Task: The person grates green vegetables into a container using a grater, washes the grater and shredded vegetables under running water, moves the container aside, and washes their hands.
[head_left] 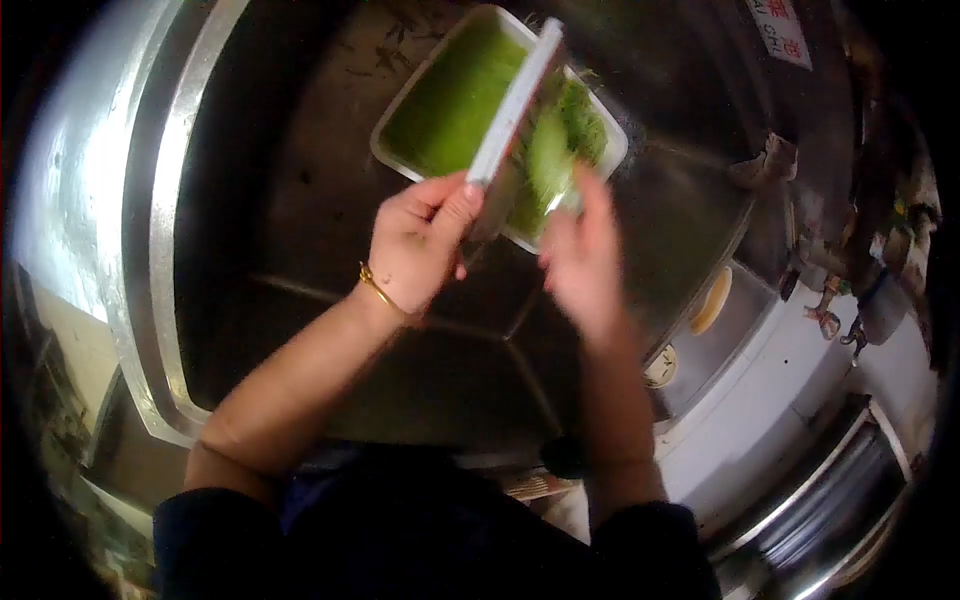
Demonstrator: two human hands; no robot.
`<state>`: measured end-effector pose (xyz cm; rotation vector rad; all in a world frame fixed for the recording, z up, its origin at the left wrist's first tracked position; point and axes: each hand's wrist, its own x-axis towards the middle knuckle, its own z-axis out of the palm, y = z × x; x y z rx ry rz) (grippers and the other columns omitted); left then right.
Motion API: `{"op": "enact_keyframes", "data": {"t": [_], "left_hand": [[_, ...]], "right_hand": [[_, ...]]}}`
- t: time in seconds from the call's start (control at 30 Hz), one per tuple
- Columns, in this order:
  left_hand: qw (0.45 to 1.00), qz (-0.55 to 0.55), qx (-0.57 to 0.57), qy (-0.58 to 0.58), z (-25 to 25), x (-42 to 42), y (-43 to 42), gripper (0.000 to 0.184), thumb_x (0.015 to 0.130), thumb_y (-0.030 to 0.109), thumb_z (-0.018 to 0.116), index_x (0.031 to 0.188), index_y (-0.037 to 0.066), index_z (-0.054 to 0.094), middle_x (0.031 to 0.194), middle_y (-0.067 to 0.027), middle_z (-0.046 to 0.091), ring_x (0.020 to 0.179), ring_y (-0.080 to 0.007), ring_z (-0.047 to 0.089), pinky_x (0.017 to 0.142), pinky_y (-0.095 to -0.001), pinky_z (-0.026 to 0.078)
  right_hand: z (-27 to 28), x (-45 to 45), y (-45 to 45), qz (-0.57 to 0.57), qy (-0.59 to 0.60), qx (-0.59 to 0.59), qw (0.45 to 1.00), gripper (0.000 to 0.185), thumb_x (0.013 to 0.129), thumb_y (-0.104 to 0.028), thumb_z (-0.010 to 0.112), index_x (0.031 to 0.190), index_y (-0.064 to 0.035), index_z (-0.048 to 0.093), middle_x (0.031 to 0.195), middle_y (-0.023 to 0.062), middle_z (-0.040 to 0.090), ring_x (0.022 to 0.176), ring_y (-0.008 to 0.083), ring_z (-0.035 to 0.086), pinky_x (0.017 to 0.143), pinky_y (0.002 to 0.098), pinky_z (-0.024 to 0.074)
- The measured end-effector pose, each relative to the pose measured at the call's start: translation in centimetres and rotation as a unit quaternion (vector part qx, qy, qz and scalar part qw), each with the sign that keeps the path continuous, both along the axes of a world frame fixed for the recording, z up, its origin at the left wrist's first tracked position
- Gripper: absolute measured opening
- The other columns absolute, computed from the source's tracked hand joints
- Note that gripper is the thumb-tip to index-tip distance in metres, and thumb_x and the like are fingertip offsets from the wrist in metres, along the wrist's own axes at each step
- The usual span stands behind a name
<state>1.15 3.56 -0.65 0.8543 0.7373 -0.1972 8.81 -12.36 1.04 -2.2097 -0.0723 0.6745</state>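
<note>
My left hand (422,235) is wrapped round the near end of a grater (515,105), a flat board with a white edge. It is seen almost edge-on and slants over a white rectangular tub (392,155). My right hand (582,255), smeared by motion, grips a pale green vegetable (550,150) on the right side of the board. The vegetable's exact kind is blurred. Left of the board, the tub shows smooth green contents (450,100). Green shreds (585,115) lie on its right side. The board's grating face is hidden by the angle.
The tub sits in a wide dark sink or counter recess (330,240) with a shiny metal rim (185,130). At right lie a yellowish oval object (711,300) and a small round patterned dish (661,367). A tap (825,315) and a white label with red characters (780,30) are farther right.
</note>
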Motion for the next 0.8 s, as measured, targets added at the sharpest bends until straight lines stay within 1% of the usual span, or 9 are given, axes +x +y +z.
{"op": "enact_keyframes", "data": {"t": [0.07,0.13,0.23,0.37,0.43,0.53,0.6,0.7,0.8], "left_hand": [[0.999,0.02,-0.026,0.0,-0.5,-0.1,0.0,0.031,0.092,0.025,0.057,0.11,0.001,0.061,0.066,0.0026,0.051,0.048,-0.0039,0.043,0.04,-0.019,0.038],[1.0,-0.025,-0.013,-0.002,-0.4,-0.7,-0.6,0.031,0.091,0.025,0.057,0.11,0.001,0.061,0.065,0.0028,0.052,0.049,-0.0037,0.044,0.041,-0.0191,0.038],[0.998,-0.068,-0.008,-0.008,0.2,-1.3,-1.2,0.031,0.092,0.026,0.057,0.11,0.001,0.062,0.065,0.0028,0.052,0.049,-0.0038,0.044,0.041,-0.0193,0.039],[1.0,0.005,0.02,0.002,-0.4,0.1,0.3,0.03,0.091,0.025,0.057,0.108,0.002,0.063,0.065,0.0027,0.053,0.049,-0.0039,0.045,0.041,-0.0195,0.039],[1.0,-0.028,0.003,0.002,-0.8,-0.4,-0.5,0.031,0.091,0.026,0.058,0.108,0.001,0.062,0.065,0.0029,0.052,0.048,-0.0039,0.045,0.041,-0.0195,0.039],[0.997,-0.076,0.028,-0.001,-0.3,-1.4,-1.7,0.031,0.091,0.026,0.058,0.109,0.001,0.062,0.066,0.002,0.053,0.047,-0.0044,0.045,0.041,-0.0203,0.04],[0.998,-0.067,0.012,0.004,-0.5,-1.5,-1.2,0.031,0.091,0.026,0.058,0.109,0.001,0.062,0.067,0.0018,0.053,0.047,-0.0047,0.045,0.041,-0.0205,0.039],[0.999,0.011,-0.014,0.029,-0.4,0.1,0.5,0.03,0.092,0.026,0.056,0.107,0.001,0.062,0.067,0.0019,0.053,0.046,-0.0042,0.042,0.04,-0.0189,0.038],[0.999,-0.029,-0.008,0.016,-1.2,-1.0,-0.8,0.03,0.091,0.027,0.056,0.106,0.001,0.063,0.067,0.002,0.052,0.046,-0.0038,0.042,0.04,-0.0183,0.037]], "right_hand": [[-0.9,-3.9,-1.6,0.051,0.012,0.007,0.999,0.047,0.088,-0.007,0.043,0.135,-0.0058,0.033,0.067,0.0021,0.051,0.048,0.007,0.044,0.04,0.0226,0.036],[0.7,-2.9,0.2,-0.058,0.092,0.051,0.993,0.046,0.088,-0.008,0.044,0.133,-0.0058,0.035,0.064,0.0005,0.05,0.047,0.0071,0.043,0.039,0.0227,0.0352],[0.6,4.1,1.2,-0.095,0.019,0.023,0.995,0.042,0.088,-0.01,0.044,0.129,-0.0047,0.039,0.061,-0.0005,0.048,0.044,0.0058,0.04,0.037,0.0205,0.033],[0.8,-2.1,0.1,0.022,0.012,-0.006,1.0,0.039,0.088,-0.009,0.044,0.127,-0.0053,0.042,0.07,0.0023,0.051,0.054,0.0094,0.046,0.046,0.0239,0.0384],[1.7,-2.8,0.9,0.066,-0.021,-0.017,0.997,0.036,0.088,-0.009,0.046,0.124,-0.0054,0.043,0.07,0.0027,0.052,0.054,0.01,0.047,0.047,0.0245,0.0394],[-0.5,3.9,1.3,-0.094,0.02,-0.015,0.995,0.032,0.089,-0.01,0.044,0.121,-0.0052,0.044,0.062,-0.0004,0.048,0.044,0.0068,0.041,0.039,0.0222,0.0349],[-0.3,4.3,1.4,-0.076,0.04,0.02,0.996,0.034,0.089,-0.009,0.043,0.122,-0.0062,0.042,0.061,0.0,0.048,0.043,0.0075,0.042,0.037,0.0224,0.0338],[-0.5,-3.1,0.6,-0.017,0.109,0.091,0.99,0.035,0.087,-0.003,0.043,0.122,-0.0068,0.042,0.06,0.0019,0.047,0.044,0.0079,0.044,0.038,0.0221,0.0346],[-1.4,-1.1,0.9,-0.021,0.059,0.031,0.998,0.03,0.088,-0.01,0.044,0.118,-0.0062,0.044,0.061,0.0022,0.049,0.046,0.0081,0.043,0.04,0.0225,0.035]]}}
